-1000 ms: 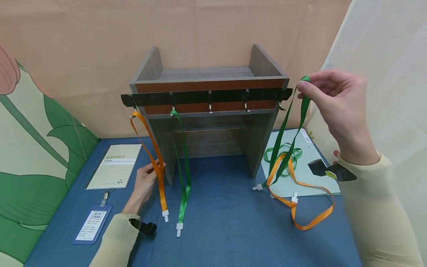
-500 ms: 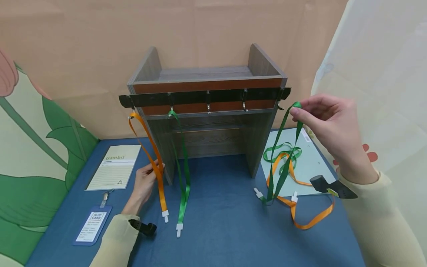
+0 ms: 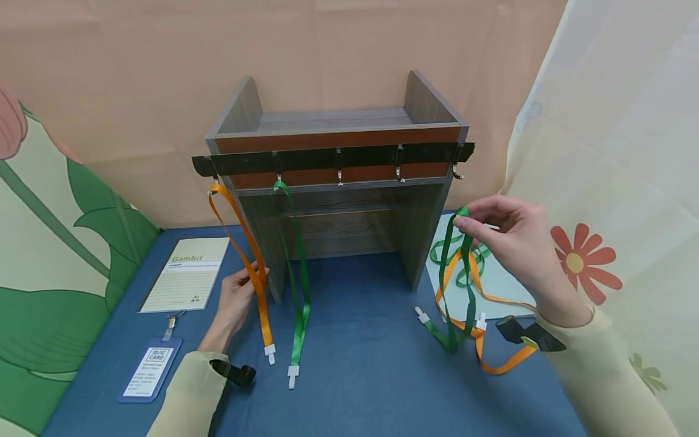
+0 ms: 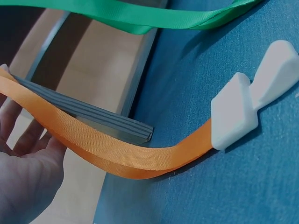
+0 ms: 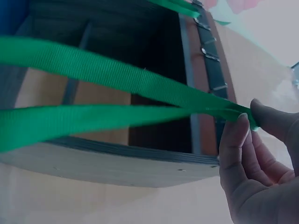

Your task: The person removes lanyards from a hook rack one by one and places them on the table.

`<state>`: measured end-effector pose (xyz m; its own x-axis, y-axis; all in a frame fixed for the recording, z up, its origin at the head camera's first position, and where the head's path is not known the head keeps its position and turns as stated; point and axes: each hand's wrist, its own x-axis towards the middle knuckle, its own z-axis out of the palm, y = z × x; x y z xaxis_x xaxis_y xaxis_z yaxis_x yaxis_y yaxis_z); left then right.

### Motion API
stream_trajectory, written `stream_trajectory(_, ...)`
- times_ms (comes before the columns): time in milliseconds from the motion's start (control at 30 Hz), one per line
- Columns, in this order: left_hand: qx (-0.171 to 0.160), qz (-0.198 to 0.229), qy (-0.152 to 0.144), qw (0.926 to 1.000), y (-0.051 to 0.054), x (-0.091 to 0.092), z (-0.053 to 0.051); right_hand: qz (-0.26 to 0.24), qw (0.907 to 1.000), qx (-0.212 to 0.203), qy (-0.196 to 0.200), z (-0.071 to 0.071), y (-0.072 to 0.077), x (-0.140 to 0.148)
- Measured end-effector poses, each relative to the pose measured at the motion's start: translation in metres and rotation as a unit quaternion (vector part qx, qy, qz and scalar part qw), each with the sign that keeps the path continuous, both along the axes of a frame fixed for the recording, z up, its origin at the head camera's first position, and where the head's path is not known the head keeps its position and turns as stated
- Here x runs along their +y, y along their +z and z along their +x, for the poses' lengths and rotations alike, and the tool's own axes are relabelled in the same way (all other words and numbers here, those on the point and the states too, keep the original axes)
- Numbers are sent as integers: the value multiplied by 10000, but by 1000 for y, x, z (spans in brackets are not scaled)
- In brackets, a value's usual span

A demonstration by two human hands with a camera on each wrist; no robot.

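My right hand [image 3: 516, 249] pinches the top of a green lanyard [image 3: 443, 267] between thumb and fingertips. Its loop hangs down, with the white clip [image 3: 421, 315] by the blue tabletop. In the right wrist view both strands of that lanyard [image 5: 93, 67] run out from the pinch. My left hand [image 3: 236, 303] is at the grey shelf's left side panel, behind an orange lanyard [image 3: 256, 276] hanging from the leftmost hook. The lanyard [image 4: 126, 151] partly hides the fingers in the left wrist view. Another green lanyard [image 3: 301, 285] hangs from the second hook.
The grey wooden shelf [image 3: 338, 130] carries a black hook rail [image 3: 311, 159]. At right, a loose green lanyard and an orange lanyard [image 3: 505, 367] lie about a pale board [image 3: 508, 300]. A notepad [image 3: 188, 273] and blue ID card holder [image 3: 150, 370] lie at left.
My right hand has moved down and left with the green lanyard, whose loop now sags lower. My left hand stays at the shelf's left side.
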<state>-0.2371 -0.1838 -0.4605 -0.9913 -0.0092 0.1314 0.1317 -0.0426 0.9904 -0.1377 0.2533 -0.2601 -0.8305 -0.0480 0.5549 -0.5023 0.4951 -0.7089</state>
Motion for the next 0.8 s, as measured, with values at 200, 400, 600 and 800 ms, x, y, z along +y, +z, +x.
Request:
stream_trajectory(200,15,39,-28,10000,0,0,0,-121,9990,-422,-54,1,-20,-2)
stream_trajectory(400,44,112,-70,9999,0,0,0,-779,9907,-1039,414,-4,-42,-3)
stream_trajectory(600,17,117,-31,9999,0,0,1,-1137,9796,-1547,602,-7,-62,-3)
stream_trajectory(800,5,75,-10,10000,-1,0,0,-1157,9777,-1660,565,-9,-81,3)
